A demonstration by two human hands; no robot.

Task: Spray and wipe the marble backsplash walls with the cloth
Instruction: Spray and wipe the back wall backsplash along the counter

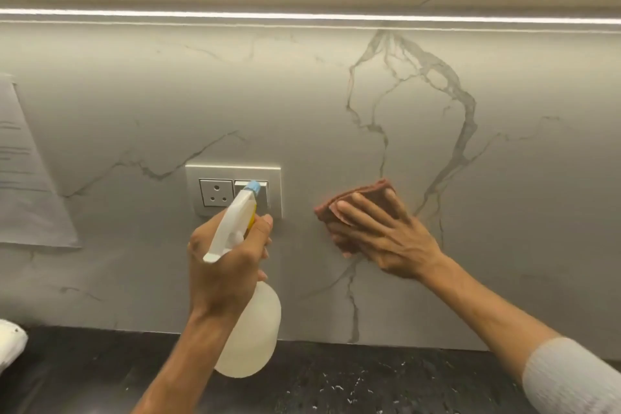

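Note:
The marble backsplash (302, 104) is pale grey with dark veins and fills most of the view. My left hand (225, 265) grips a white translucent spray bottle (252, 336) by its neck, its blue-tipped nozzle aimed at the wall in front of the socket plate. My right hand (383, 235) lies flat with spread fingers on a folded brown cloth (369, 190), pressing it against the wall just right of the socket plate.
A white socket-and-switch plate (215, 191) is set in the wall at centre. A printed paper sheet (23, 171) hangs at the left. A black speckled countertop (369, 380) runs along the bottom, with a white object (10, 343) at its left edge. A light strip (302, 15) runs overhead.

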